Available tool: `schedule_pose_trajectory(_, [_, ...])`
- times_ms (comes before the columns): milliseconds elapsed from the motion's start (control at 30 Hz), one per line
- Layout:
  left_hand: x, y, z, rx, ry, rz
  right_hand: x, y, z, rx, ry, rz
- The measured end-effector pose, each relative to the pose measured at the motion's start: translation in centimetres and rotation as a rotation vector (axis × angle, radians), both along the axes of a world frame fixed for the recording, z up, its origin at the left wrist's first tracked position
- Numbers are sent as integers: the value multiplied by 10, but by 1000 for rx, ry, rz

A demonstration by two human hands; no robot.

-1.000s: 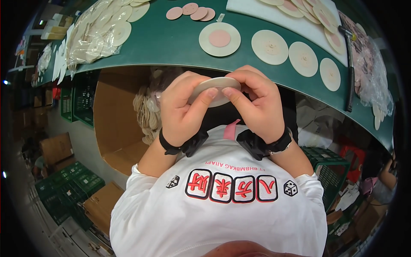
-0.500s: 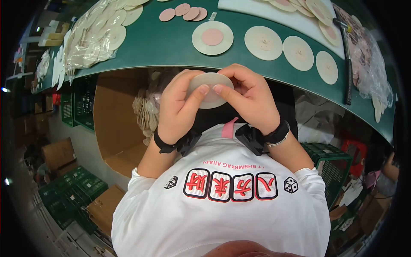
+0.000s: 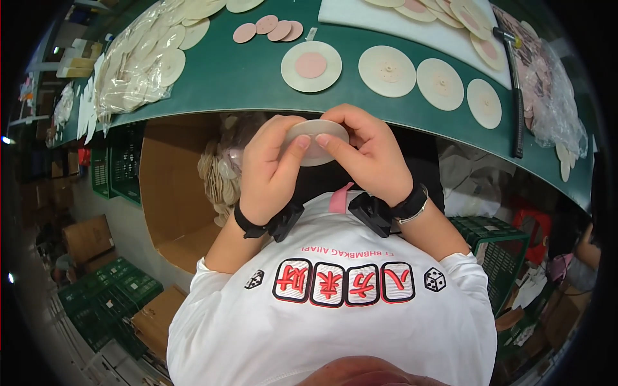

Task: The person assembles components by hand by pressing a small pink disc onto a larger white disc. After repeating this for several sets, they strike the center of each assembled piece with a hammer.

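A round cream disc with a pinkish middle is held between my two hands, just off the table's near edge. My left hand grips its left side, the thumb lying on the upper face and the fingers curled behind. On the other side my right hand pinches it the same way. Both thumbs press near the disc's centre, almost touching. The fingers behind are partly hidden. Beyond my hands, a cream disc topped by a pink circle lies on the green table.
Three cream discs sit in a row to the right. Behind lie several small pink discs. A hammer rests beside a white sheet bearing discs. Bagged discs are at left. An open cardboard box stands below the table.
The whole view has shifted slightly, so the table things appear a little lower and further left. Both hands keep hold of the disc, which now looks more tilted, with the thumbs closer together.
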State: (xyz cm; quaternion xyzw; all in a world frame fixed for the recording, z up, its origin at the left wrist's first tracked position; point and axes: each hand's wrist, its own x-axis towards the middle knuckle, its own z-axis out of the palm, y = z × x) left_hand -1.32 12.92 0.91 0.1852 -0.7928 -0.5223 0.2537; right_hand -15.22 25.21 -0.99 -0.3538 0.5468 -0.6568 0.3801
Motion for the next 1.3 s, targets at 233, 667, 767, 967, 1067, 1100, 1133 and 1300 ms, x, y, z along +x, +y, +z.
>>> schedule_pose_trajectory(233, [-15,15,7,-274,-21,67,10,-4,-6,-30,236,-272])
schedule_pose_trajectory(667, [-6,6,-4,366,130,14,3,11,-5,-143,-137,-183])
schedule_pose_trajectory(767, [-1,2,-3,243,70,-41,-1,16,3,-94,-102,-121])
schedule_pose_trajectory(967, [8,12,0,69,-43,-72,3,25,-2,-84,221,-124])
schedule_pose_trajectory(1067, [11,20,0,-7,-93,-68,7,32,-12,-43,165,-91])
schedule_pose_trajectory(1100, [13,24,1,-63,-107,-80,8,36,-17,-18,81,-50])
schedule_pose_trajectory(1133, [14,27,1,-112,-126,-102,11,39,-23,14,-8,-18])
schedule_pose_trajectory(1300, [25,48,-5,-137,-144,2,30,38,-36,-38,148,-99])
